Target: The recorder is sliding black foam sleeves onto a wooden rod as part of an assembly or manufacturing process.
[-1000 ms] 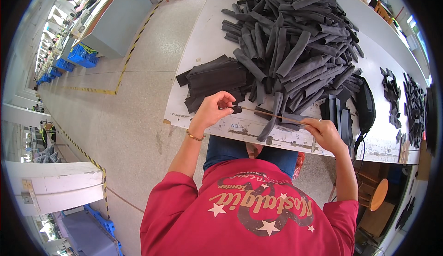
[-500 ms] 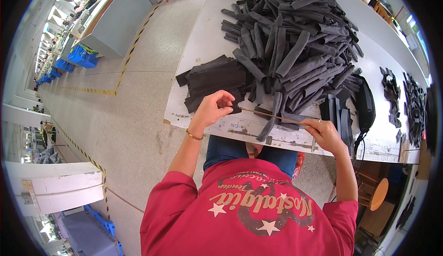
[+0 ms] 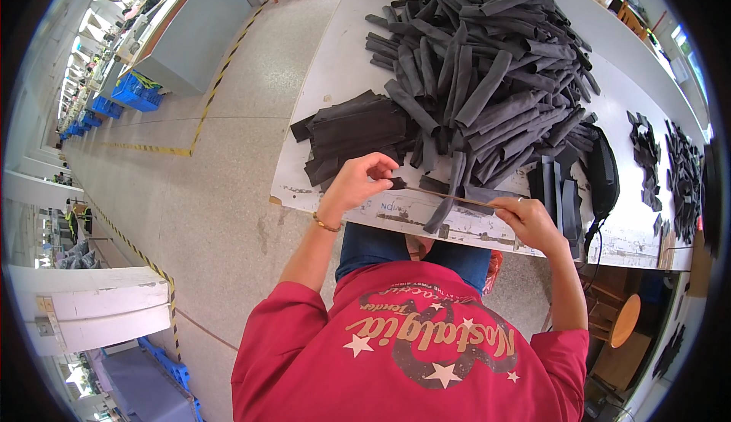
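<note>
My right hand (image 3: 527, 222) grips the end of a thin brown stick (image 3: 449, 196), which slants up to the left above the near edge of the table. At the stick's far end my left hand (image 3: 358, 184) is closed, thumb and fingers pinching a small dark fabric piece (image 3: 398, 184); most of that piece is hidden by the hand. Just beyond my left hand lies a stack of flat black fabric pieces (image 3: 354, 129). A large heap of dark grey fabric tubes (image 3: 487, 72) rises in front of both hands, and one loose tube (image 3: 442, 213) hangs toward the near edge under the stick.
The white table (image 3: 320, 68) has a worn front edge. A black bag-like item (image 3: 601, 171) with a cord lies right of the heap, near more dark strips (image 3: 684, 178). A wooden stool (image 3: 626, 320) stands at lower right, blue crates (image 3: 137, 92) at far left.
My left hand has shifted a little to the right and down with the fabric piece. My right hand has moved slightly left, and the stick has dipped with it.
</note>
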Demonstrator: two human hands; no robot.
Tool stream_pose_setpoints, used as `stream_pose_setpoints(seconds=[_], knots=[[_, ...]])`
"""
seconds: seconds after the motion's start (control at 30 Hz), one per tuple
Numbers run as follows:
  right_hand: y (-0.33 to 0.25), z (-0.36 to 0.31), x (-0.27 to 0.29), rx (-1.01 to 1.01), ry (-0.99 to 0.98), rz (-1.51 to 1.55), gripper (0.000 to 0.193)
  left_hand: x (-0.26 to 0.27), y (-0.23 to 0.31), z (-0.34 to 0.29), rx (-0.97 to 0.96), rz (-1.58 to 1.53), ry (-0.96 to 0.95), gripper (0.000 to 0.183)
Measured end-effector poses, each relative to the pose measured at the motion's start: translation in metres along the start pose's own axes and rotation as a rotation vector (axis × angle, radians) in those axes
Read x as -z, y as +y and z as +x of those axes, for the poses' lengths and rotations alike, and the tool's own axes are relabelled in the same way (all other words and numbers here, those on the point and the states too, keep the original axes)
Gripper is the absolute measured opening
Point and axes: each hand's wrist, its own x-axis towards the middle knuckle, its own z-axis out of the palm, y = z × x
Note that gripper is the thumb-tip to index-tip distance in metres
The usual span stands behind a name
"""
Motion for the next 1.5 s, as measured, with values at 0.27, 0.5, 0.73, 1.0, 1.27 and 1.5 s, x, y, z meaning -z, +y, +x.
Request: stream_pose_setpoints(seconds=[0.27, 0.5, 0.73, 1.0, 1.27, 1.5], knots=[[0.001, 0.033, -0.102, 0.071, 0.080, 0.295, 0.032, -0.066, 0.038, 0.007, -0.423, 0.341, -0.118, 0.030], [-0.013, 0.031, -0.149, -0.317, 0.019, 0.783, 0.018, -0.036, -0.004, -0.004, 0.015, -1.287, 0.391, 0.026], [-0.041, 0.035, -0.178, -0.297, 0.261, 0.536, 0.018, -0.065, -0.031, 0.009, 0.076, -1.440, 0.605, 0.022], [-0.039, -0.016, -0.167, -0.375, 0.048, 0.536, 0.017, -0.050, -0.033, 0.023, 0.168, -1.251, 0.751, 0.020], [-0.031, -0.050, -0.138, -0.502, 0.017, 0.604, 0.018, 0.019, -0.013, 0.036, -0.190, -0.903, 1.030, 0.027], [-0.022, -0.031, -0.141, -0.428, 0.108, 0.650, 0.019, -0.085, -0.016, -0.006, 0.174, -1.037, 0.935, 0.035]])
